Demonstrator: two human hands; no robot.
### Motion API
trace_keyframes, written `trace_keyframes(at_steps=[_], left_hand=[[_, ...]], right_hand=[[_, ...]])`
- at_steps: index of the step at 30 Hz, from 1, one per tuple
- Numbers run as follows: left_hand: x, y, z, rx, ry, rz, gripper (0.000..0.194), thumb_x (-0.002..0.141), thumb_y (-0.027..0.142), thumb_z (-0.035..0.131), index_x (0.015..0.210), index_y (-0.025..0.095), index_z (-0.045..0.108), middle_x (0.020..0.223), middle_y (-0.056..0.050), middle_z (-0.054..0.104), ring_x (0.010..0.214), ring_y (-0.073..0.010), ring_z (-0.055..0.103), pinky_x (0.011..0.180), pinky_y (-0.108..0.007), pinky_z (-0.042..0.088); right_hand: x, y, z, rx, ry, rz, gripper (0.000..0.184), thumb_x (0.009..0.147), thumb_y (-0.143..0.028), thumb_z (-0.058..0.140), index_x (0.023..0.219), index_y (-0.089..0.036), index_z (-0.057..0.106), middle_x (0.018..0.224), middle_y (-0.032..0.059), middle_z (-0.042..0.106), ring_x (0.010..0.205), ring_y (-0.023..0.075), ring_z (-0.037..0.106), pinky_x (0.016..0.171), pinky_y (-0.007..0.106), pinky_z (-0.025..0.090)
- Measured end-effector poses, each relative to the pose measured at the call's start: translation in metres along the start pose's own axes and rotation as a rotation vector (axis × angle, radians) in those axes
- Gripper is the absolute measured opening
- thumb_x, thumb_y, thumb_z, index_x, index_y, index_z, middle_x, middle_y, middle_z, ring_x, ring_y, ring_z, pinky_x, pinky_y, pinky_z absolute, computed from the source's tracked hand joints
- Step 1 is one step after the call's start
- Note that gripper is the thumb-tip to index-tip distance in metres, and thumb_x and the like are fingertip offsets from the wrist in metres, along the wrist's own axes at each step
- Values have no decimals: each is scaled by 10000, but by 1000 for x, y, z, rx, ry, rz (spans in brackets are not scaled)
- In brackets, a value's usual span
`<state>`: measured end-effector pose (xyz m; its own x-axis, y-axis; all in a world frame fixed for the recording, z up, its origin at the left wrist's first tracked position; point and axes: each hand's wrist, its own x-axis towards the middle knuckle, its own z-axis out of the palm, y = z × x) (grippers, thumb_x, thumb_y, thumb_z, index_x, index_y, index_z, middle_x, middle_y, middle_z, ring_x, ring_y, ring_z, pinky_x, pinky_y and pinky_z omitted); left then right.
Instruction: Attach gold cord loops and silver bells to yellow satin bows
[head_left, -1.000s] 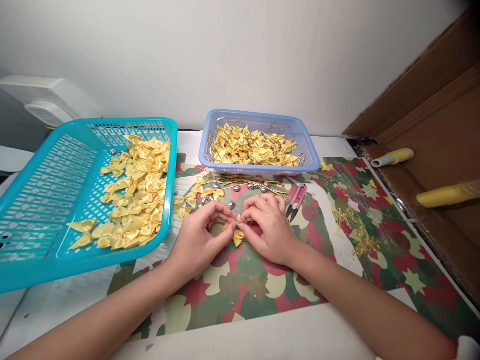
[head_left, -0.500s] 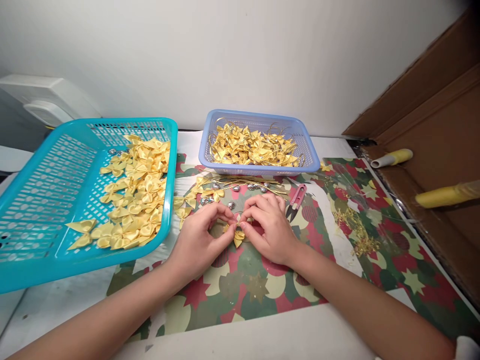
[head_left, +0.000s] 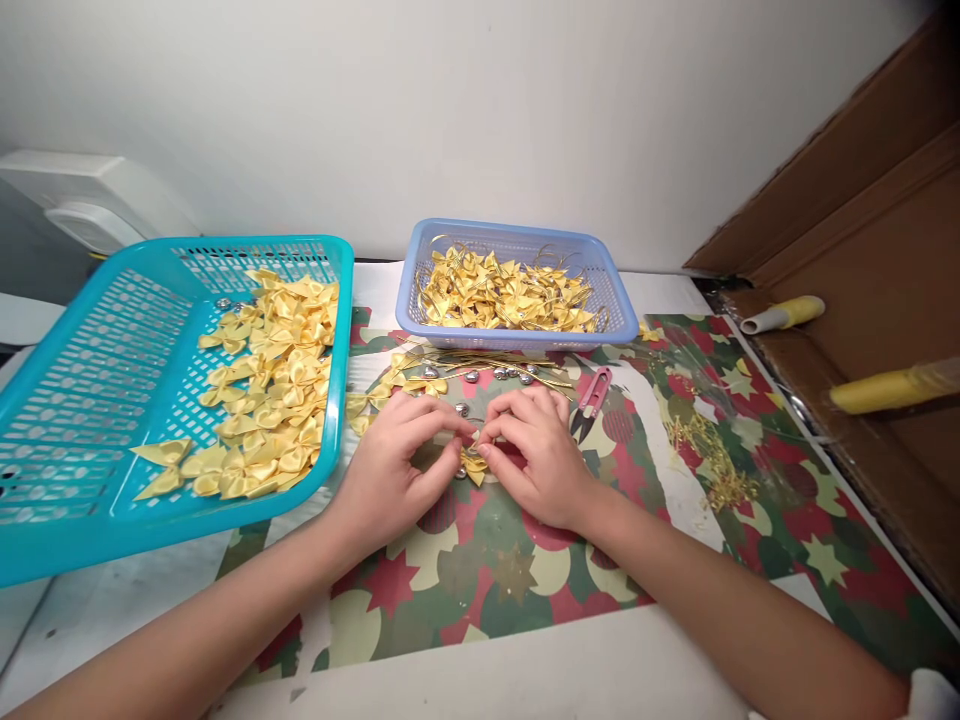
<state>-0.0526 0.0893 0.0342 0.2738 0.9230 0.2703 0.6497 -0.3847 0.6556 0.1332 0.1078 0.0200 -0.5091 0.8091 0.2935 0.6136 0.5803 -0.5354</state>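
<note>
A small yellow ribbon bow (head_left: 474, 468) is pinched between the fingertips of both my hands, above the patterned sheet. My left hand (head_left: 405, 455) grips it from the left with thumb and index finger. From the other side, my right hand (head_left: 536, 455) is closed on it, thumb and fingertips together. A thin loop of gold cord shows just above the bow, its ends hidden by my fingers. A silver jingle bell (head_left: 460, 472) shows by my left thumb. Another bell (head_left: 462, 409) lies just beyond my fingertips.
At left stands a turquoise basket (head_left: 346, 350) of yellow bows; a blue basket (head_left: 517, 340) of corded bows stands behind. Gold cords (head_left: 487, 358), several bells (head_left: 501, 373) and pink thread snips (head_left: 595, 395) lie between. Cord scraps (head_left: 727, 485) lie right, near a brown cardboard panel (head_left: 885, 280).
My left fingers have shifted slightly and parted a little from my right ones. The bow has turned between the fingertips, and a bell now shows beside my left thumb.
</note>
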Motion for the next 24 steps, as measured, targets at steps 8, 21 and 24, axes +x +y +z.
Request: trace_keyframes(at_steps=[8,21,24], left_hand=[[6,-4,-3,90,-92,12,219,892,278,523,813,212,716,933,-68,591,890,-237,506,764,-370,398],[8,-5,-6,120,-112,-10,225,866,263,525,703,197,664,881,-58,582,873,-228,494,762,-368,399],[9,-4,-8,119,-124,-4,210,852,261,529,708,198,668,868,-60,585,861,-231,494,752,-371,401]], right_hand=[[-1,2,3,-77,4,-46,172,934,-272,530,820,-217,648,1029,25,661,987,203,480,874,386,270],[-2,2,2,-79,38,-59,149,923,-266,533,840,-217,646,1006,25,659,990,200,484,900,388,263],[-1,1,2,-75,37,-56,151,920,-265,530,830,-217,642,1006,26,660,991,203,488,902,392,264]])
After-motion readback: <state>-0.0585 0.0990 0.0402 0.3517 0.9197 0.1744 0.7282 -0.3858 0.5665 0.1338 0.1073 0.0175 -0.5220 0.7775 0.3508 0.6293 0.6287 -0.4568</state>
